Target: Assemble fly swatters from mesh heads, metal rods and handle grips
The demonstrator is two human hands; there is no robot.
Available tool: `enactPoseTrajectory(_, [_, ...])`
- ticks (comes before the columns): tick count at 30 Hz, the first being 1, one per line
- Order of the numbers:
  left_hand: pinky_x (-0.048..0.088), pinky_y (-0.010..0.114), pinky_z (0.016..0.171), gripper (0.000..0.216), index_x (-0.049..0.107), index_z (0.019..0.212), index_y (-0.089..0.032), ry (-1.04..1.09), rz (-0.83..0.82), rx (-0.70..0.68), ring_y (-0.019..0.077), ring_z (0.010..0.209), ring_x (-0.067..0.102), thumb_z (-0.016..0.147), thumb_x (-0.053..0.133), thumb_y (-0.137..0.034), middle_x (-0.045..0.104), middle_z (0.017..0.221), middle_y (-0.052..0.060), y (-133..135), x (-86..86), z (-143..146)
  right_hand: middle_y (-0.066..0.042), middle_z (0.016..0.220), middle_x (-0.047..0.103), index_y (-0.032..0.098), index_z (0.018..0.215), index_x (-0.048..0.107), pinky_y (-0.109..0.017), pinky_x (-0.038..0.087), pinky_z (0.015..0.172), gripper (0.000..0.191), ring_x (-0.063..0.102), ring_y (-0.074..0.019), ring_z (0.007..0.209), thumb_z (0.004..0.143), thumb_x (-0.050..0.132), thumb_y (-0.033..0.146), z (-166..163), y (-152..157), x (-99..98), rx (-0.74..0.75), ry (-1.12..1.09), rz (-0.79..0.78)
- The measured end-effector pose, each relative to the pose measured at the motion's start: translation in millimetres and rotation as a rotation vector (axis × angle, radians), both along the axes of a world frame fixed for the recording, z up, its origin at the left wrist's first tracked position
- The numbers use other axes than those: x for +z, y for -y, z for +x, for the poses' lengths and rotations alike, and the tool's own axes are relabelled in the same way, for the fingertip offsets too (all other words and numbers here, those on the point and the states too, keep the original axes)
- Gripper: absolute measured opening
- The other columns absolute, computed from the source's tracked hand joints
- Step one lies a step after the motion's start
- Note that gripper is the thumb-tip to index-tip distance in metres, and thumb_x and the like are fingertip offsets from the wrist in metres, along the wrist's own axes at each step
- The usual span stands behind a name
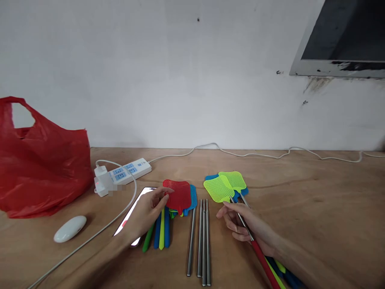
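My left hand (146, 214) pinches the edge of a red mesh swatter head (179, 195) that tops a small stack of blue and green heads. Loose green, blue and yellow handles (161, 233) lie just below that stack. My right hand (245, 226) is closed round the metal rod of an assembled swatter with a lime-green head (218, 188) and a red grip (264, 263). More assembled swatters, lime and blue (233, 179), lie under it. Several bare metal rods (203, 241) lie side by side between my hands.
A phone (136, 208) lies under my left hand. A white power strip (122, 174) with its cable, a white mouse (70, 228) and a red plastic bag (39, 160) sit on the left of the wooden table (315, 208). A white wall stands behind.
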State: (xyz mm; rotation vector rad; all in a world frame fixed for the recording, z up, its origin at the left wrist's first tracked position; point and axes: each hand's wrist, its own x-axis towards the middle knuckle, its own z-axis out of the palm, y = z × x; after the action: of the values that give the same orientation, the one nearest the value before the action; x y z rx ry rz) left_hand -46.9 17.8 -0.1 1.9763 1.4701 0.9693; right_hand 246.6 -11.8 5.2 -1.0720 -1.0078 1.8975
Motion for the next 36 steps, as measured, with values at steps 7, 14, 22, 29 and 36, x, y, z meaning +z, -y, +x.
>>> enactPoseTrajectory(7, [0.041,0.032,0.062,0.028,0.071,0.1,-0.023,-0.398,0.164,0.052,0.0229,0.068,0.062,0.094,0.045,-0.033,0.068,0.073,0.002,5,2.6,-1,0.006,0.041,0.047,0.012,0.072,0.07,-0.017,0.012,0.033,0.048,0.018,-0.0018,0.033,0.073,0.071,0.06,-2,0,-0.7,-0.041,0.006,0.015])
enactPoseTrajectory(14, [0.047,0.038,0.079,0.024,0.067,0.101,-0.022,-0.397,0.38,-0.213,0.024,0.091,0.061,0.099,0.043,-0.026,0.068,0.099,0.006,20,7.9,13,-0.001,0.039,0.056,0.014,0.065,0.067,-0.02,0.029,0.037,0.065,0.044,-0.0088,0.033,0.079,0.053,0.075,-1,-3,-9.1,-0.177,0.191,0.253])
enactPoseTrajectory(22, [0.048,0.044,0.1,0.029,0.059,0.127,-0.025,-0.483,0.31,-0.379,0.0255,0.116,0.06,0.1,0.049,-0.028,0.065,0.126,0.006,25,4.2,16,0.008,0.043,0.056,0.017,0.118,0.055,-0.02,0.03,0.032,0.059,0.044,-0.0117,0.031,0.084,0.056,0.065,2,-7,-16.2,-0.123,0.438,0.398])
enactPoseTrajectory(29, [0.049,0.043,0.098,0.026,0.061,0.122,-0.024,-0.45,0.308,-0.4,0.0253,0.113,0.061,0.1,0.049,-0.027,0.066,0.124,0.008,27,6.0,19,0.007,0.068,0.052,0.026,0.132,0.046,-0.021,0.04,0.045,0.053,0.052,-0.0118,0.052,0.085,0.067,0.042,2,-4,-27.9,-0.102,0.522,0.647])
enactPoseTrajectory(36, [0.046,0.039,0.087,0.02,0.064,0.105,-0.022,-0.376,0.369,-0.574,0.0225,0.095,0.061,0.097,0.048,-0.015,0.069,0.101,0.006,34,17.3,25,-0.002,0.082,0.064,0.023,0.099,0.065,-0.026,0.042,0.054,0.011,0.058,-0.0161,0.066,0.09,0.059,0.027,1,0,-24.2,-0.025,0.684,0.798])
